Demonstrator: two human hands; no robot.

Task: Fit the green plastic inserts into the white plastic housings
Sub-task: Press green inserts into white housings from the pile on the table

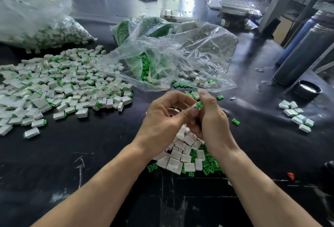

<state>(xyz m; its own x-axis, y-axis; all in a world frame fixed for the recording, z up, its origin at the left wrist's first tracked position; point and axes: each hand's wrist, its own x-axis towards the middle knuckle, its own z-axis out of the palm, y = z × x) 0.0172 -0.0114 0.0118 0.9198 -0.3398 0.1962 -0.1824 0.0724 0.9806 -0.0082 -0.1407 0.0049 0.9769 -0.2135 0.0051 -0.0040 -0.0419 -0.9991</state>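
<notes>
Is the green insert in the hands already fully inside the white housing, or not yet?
Not yet: the green insert sticks out from the white housing, pinched between both hands' fingertips.

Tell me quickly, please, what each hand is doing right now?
Left hand: closed, fingers pinching the white housing.
Right hand: closed, fingers on the green insert at that housing.

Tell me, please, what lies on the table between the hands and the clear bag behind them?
In the head view, a few loose green inserts and white housings lie on the black table there.
</notes>
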